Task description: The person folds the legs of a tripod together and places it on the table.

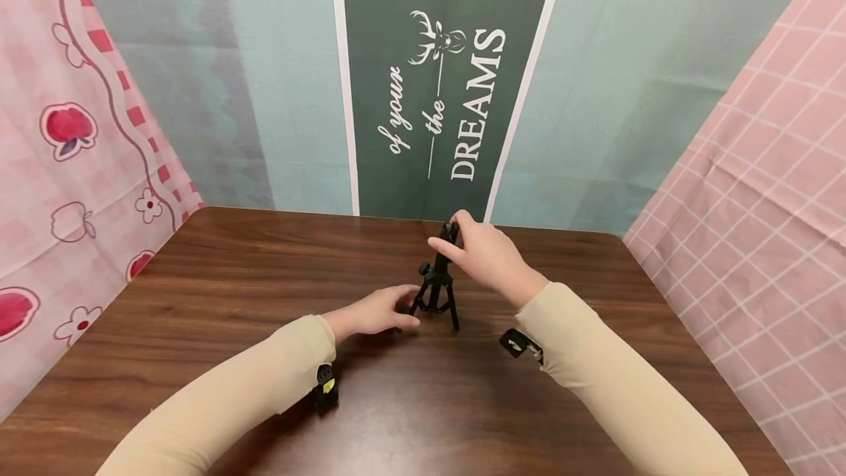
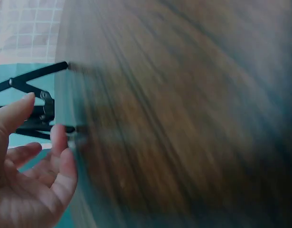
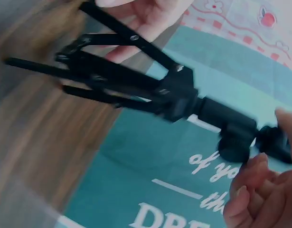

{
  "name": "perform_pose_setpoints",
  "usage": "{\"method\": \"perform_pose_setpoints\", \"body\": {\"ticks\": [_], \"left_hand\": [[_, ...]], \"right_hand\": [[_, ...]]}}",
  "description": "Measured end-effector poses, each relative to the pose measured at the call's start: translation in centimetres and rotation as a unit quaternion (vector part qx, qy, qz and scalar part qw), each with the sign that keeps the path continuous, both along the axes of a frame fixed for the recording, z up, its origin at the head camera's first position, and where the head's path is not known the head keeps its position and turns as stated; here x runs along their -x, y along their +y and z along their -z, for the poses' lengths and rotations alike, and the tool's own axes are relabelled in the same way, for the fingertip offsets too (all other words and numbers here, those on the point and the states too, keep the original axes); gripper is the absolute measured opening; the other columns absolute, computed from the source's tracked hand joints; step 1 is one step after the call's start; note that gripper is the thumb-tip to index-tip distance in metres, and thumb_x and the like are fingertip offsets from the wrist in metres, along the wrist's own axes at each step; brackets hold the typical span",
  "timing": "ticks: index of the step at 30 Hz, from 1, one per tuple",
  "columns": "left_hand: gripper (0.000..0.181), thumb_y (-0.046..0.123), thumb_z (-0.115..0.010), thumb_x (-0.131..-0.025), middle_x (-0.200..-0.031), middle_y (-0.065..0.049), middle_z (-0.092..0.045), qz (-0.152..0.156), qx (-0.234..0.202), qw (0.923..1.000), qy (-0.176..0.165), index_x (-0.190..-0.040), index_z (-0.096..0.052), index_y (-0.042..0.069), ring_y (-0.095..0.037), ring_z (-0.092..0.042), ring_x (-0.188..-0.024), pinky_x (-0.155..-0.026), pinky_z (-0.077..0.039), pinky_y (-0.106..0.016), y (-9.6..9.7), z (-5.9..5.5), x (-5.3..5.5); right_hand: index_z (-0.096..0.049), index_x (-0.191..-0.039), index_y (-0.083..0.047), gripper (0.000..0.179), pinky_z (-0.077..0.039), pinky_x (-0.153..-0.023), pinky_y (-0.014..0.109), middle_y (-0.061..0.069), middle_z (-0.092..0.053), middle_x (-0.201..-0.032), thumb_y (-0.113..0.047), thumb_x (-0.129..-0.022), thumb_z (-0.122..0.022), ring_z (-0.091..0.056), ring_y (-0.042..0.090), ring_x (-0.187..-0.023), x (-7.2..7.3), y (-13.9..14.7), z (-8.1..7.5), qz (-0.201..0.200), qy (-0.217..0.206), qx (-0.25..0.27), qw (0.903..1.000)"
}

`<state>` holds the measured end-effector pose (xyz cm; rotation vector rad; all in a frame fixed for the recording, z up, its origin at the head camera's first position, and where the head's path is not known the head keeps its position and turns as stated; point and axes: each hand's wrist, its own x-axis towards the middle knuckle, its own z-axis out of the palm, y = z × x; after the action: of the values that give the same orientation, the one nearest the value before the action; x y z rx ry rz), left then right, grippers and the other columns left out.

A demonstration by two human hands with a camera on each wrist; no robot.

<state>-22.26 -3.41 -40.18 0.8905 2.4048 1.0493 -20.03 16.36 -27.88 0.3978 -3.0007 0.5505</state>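
A small black tripod (image 1: 435, 281) stands upright with its legs spread over the middle of the wooden table. My right hand (image 1: 489, 254) grips its top end, thumb on the near side. In the right wrist view, a round knob (image 3: 233, 148) sits on the tripod's neck just below those fingers. Low beside the legs is my left hand (image 1: 378, 311), its thumb and fingers apart and loosely bent around the left leg. The left wrist view has the thumb overlapping the tripod's leg braces (image 2: 47, 105), with the fingertips (image 2: 59, 137) near the foot of a leg.
The brown wooden table (image 1: 264, 263) runs back to a green and teal cloth (image 1: 396, 197) with white lettering. Pink patterned cloths hang at the left (image 1: 73, 189) and right (image 1: 753, 189). Small black cameras are strapped at the left wrist (image 1: 327, 388) and right wrist (image 1: 518, 344).
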Motion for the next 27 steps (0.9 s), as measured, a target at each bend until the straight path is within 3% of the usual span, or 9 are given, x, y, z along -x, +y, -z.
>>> {"method": "perform_pose_setpoints", "body": {"ticks": [5, 10, 13, 16, 20, 27], "left_hand": [[0.059, 0.015, -0.068, -0.086, -0.092, 0.001, -0.057, 0.038, 0.021, 0.9980, 0.046, -0.137, -0.041, 0.000, -0.012, -0.054, -0.081, -0.075, -0.045, -0.031, -0.1, -0.4, 1.2], [0.069, 0.013, -0.071, -0.083, -0.078, 0.004, -0.060, 0.083, 0.041, 0.9941, 0.057, -0.140, -0.035, -0.004, -0.007, -0.056, -0.072, -0.072, -0.046, -0.025, 0.3, -0.8, 2.5], [0.075, 0.011, -0.073, -0.082, -0.073, 0.003, -0.061, 0.096, 0.045, 0.9938, 0.034, -0.141, -0.030, -0.005, -0.007, -0.054, -0.065, -0.067, -0.045, -0.023, 0.6, -1.0, 3.1], [0.077, 0.009, -0.073, -0.080, -0.071, 0.001, -0.061, 0.102, 0.046, 0.9937, 0.009, -0.142, -0.028, -0.005, -0.008, -0.054, -0.065, -0.064, -0.044, -0.023, 0.7, -1.1, 3.4], [0.079, 0.008, -0.074, -0.080, -0.072, -0.001, -0.061, 0.103, 0.054, 0.9930, -0.019, -0.143, -0.027, -0.003, -0.009, -0.054, -0.065, -0.065, -0.043, -0.023, 0.7, -1.4, 3.6], [0.081, 0.008, -0.075, -0.078, -0.070, -0.002, -0.060, 0.086, 0.048, 0.9936, -0.054, -0.143, -0.027, -0.002, -0.011, -0.053, -0.064, -0.064, -0.043, -0.024, 0.6, -1.6, 3.5]], "right_hand": [[-0.048, -0.125, -0.002, 0.060, -0.048, -0.061, 0.035, 0.008, -0.062, -0.085, -0.048, -0.089, -0.058, -0.058, 0.017, -0.066, -0.2, 2.5, 3.0, -0.064, -0.051, 0.012, 0.9966], [-0.057, -0.110, 0.003, 0.033, -0.049, -0.061, 0.033, 0.009, -0.063, -0.082, -0.024, -0.092, -0.061, -0.059, 0.014, -0.065, -0.6, 3.2, 6.4, -0.131, -0.098, -0.045, 0.9855], [-0.058, -0.092, -0.001, 0.013, -0.045, -0.053, 0.029, 0.001, -0.057, -0.068, -0.014, -0.092, -0.060, -0.055, 0.010, -0.055, -0.9, 2.9, 7.5, -0.141, -0.109, -0.053, 0.9826], [-0.056, -0.085, -0.005, 0.009, -0.045, -0.051, 0.026, -0.001, -0.055, -0.064, -0.010, -0.092, -0.059, -0.054, 0.008, -0.054, -1.0, 2.5, 8.2, -0.142, -0.109, -0.047, 0.9827], [-0.060, -0.092, -0.002, 0.005, -0.046, -0.053, 0.026, 0.002, -0.060, -0.070, -0.007, -0.092, -0.058, -0.057, 0.008, -0.057, -1.1, 2.2, 8.4, -0.151, -0.104, -0.035, 0.9825], [-0.061, -0.105, 0.000, 0.014, -0.049, -0.057, 0.026, 0.006, -0.064, -0.078, -0.004, -0.092, -0.058, -0.061, 0.010, -0.060, -0.8, 2.2, 8.9, -0.180, -0.090, -0.029, 0.9792]]}}
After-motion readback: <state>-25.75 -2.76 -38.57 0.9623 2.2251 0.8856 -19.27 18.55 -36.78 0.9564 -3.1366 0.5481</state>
